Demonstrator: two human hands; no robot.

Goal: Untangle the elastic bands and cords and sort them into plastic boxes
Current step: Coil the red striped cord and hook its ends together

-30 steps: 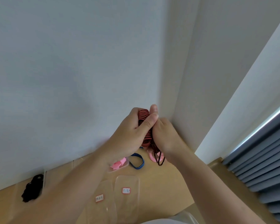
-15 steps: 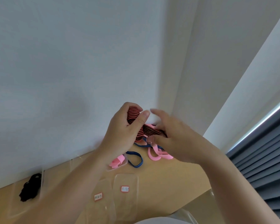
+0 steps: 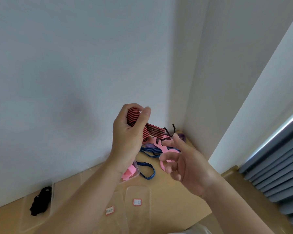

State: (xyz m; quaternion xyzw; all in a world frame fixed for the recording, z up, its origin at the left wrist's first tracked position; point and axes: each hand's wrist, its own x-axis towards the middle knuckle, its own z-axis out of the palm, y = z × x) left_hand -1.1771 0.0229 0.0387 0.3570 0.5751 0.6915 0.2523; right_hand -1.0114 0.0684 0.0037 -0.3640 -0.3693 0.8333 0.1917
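My left hand (image 3: 128, 137) grips a red-and-black striped elastic band (image 3: 134, 116), rolled up in the fist, above the wooden table (image 3: 172, 196). Its free end (image 3: 155, 131) sticks out to the right and ends in a black hook (image 3: 170, 131). My right hand (image 3: 184, 163) hovers just right of it, fingers spread and loosely bent, holding nothing. Under the hands lies a tangle of pink bands (image 3: 164, 149), blue bands (image 3: 150, 151) and a purple band (image 3: 182, 137) near the wall corner. A blue loop (image 3: 147, 171) lies apart.
Clear plastic boxes stand along the table: one with a pink band (image 3: 128, 173), two labelled ones (image 3: 137, 201) (image 3: 109, 210) in front, one with a black cord (image 3: 40, 202) at far left. Walls meet in a corner behind; a grey curtain (image 3: 277, 174) hangs right.
My right hand has let go of the striped band and drawn back to the right and down, fingers opening. The left hand keeps the rolled band; its hooked end now hangs free.
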